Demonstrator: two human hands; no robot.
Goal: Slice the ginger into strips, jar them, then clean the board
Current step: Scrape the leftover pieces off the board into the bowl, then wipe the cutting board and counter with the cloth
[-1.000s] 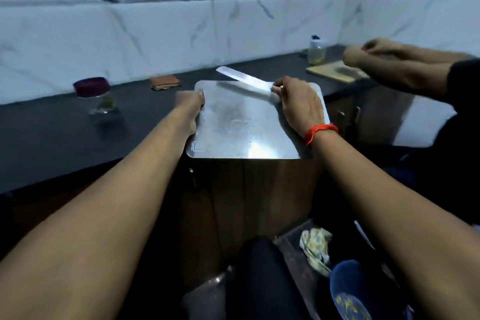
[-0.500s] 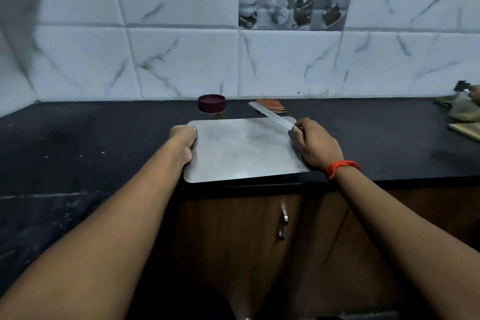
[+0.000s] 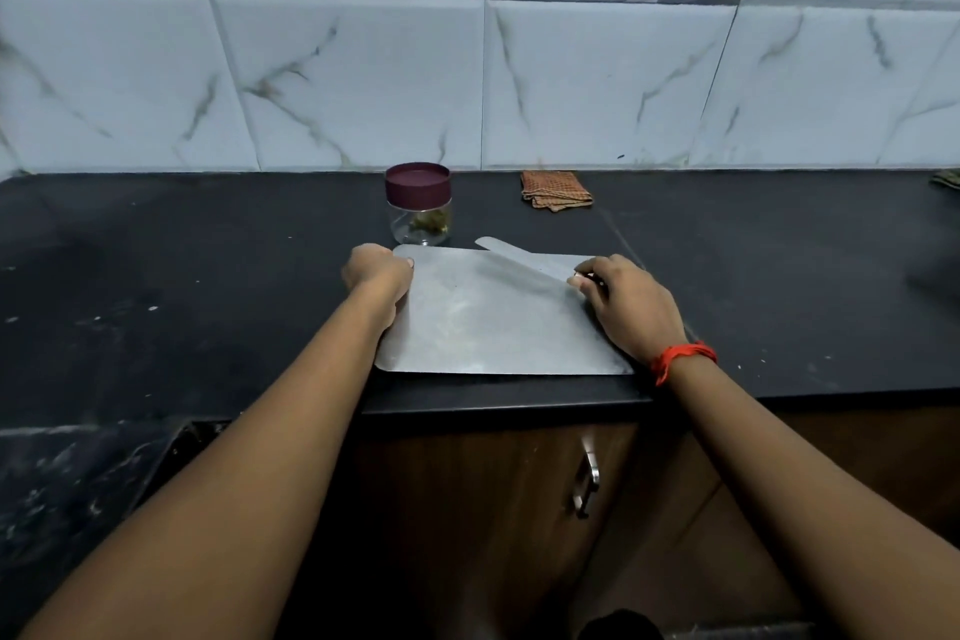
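A bare steel cutting board (image 3: 493, 322) lies flat on the black counter, close to its front edge. My left hand (image 3: 376, 276) grips the board's far left edge. My right hand (image 3: 626, 301) is on the board's right side and holds a knife (image 3: 519, 257) whose blade lies across the far right corner, tip pointing back left. Just behind the board stands a clear jar (image 3: 418, 203) with a maroon lid on it and ginger strips at the bottom.
A folded orange-brown cloth (image 3: 556, 190) lies by the tiled wall behind the board. The black counter (image 3: 208, 276) stretches left and right. Below the front edge is a wooden cabinet door with a metal handle (image 3: 587, 483).
Board and knife were held out past the counter edge a second ago; now the board lies flat on the counter in front of the jar. Both hands kept their hold.
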